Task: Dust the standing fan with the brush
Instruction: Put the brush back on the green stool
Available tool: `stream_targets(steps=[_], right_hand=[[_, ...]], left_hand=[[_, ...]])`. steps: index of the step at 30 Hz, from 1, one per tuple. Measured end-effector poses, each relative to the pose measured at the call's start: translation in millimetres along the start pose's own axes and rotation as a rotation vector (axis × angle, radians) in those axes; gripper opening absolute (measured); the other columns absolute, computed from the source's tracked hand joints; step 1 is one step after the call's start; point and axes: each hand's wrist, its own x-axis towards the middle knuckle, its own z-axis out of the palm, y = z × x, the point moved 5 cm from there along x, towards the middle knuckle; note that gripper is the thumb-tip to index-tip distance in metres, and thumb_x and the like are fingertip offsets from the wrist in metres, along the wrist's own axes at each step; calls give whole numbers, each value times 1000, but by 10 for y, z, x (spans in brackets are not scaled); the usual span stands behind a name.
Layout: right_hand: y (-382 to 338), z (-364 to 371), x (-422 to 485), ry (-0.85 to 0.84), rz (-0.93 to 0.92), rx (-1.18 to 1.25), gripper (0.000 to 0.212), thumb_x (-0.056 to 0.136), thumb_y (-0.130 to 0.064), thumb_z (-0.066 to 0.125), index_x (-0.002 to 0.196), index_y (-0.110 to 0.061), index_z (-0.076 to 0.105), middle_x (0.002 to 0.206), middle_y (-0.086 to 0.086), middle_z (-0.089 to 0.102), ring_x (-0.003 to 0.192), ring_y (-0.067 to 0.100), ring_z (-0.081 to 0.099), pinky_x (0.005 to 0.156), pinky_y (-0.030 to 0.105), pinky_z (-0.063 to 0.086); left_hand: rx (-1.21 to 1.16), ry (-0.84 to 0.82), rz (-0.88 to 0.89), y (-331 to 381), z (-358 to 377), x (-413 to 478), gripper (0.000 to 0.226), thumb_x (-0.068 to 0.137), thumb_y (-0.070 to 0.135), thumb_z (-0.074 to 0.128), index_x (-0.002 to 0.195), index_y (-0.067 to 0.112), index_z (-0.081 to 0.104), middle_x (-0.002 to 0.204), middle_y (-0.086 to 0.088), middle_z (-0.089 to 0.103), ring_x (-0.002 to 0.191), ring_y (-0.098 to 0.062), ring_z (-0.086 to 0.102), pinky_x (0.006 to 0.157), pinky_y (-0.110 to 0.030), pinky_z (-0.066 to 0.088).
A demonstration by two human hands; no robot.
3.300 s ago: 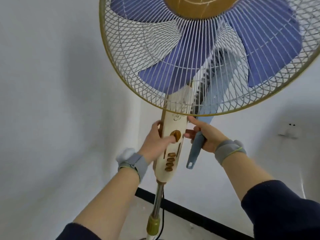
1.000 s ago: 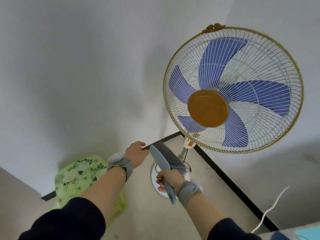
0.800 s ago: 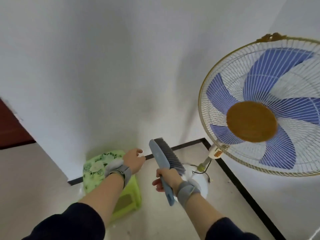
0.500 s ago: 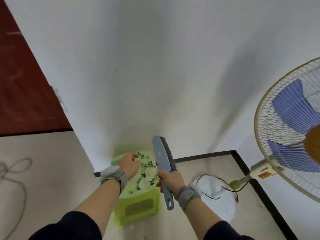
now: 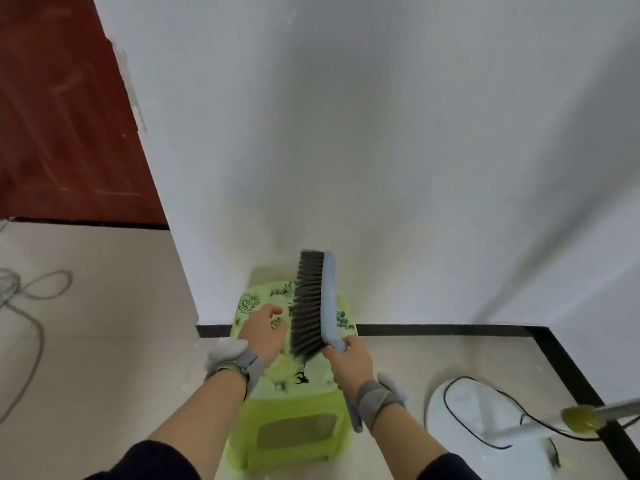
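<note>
My right hand (image 5: 351,365) grips the handle of a light-blue brush (image 5: 327,299), which stands upright with its dark bristles (image 5: 306,303) facing left. My left hand (image 5: 265,332) hovers just left of the bristles, fingers loosely apart and holding nothing. Both hands are above a green flower-patterned plastic stool (image 5: 287,420). Of the standing fan, only the round white base (image 5: 485,431), the lower pole with its yellow-green collar (image 5: 580,419) and the black cord (image 5: 485,441) show at the lower right; the fan head is out of view.
A white wall corner (image 5: 194,299) rises right behind the stool, with a black skirting strip (image 5: 433,330) along its foot. A dark red door (image 5: 62,116) is at the upper left. A grey cable (image 5: 24,299) loops on the beige floor at left.
My view has swung left and down, away from the fan head to the stool. The brush has turned so its bristles face left, and both hands have come over the stool.
</note>
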Motion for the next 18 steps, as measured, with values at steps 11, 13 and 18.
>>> stream_targets(steps=[11,13,18], right_hand=[[608,434,819,79,-376,-116,32,82,-28,66,61,-12,49,55,0,44,51,13,37,49,25,29],[602,409,849,74,-425,-133,32,82,-25,67,57,-15,49,54,0,46,52,12,39,50,26,30],[574,330,800,60,-490,-175,21,79,-28,71,84,-8,69,79,7,64,75,21,57,65,27,39]], left_hand=[[-5,257,304,-807,1051,490,75,83,66,19,146,28,36,137,-5,52,118,-24,50,95,-33,41],[39,317,329,-801,1075,509,71,86,64,19,144,26,37,132,-4,57,112,-24,54,91,-33,43],[64,340,329,-830,1069,520,60,89,57,29,141,29,39,114,-3,66,96,-24,60,75,-31,44]])
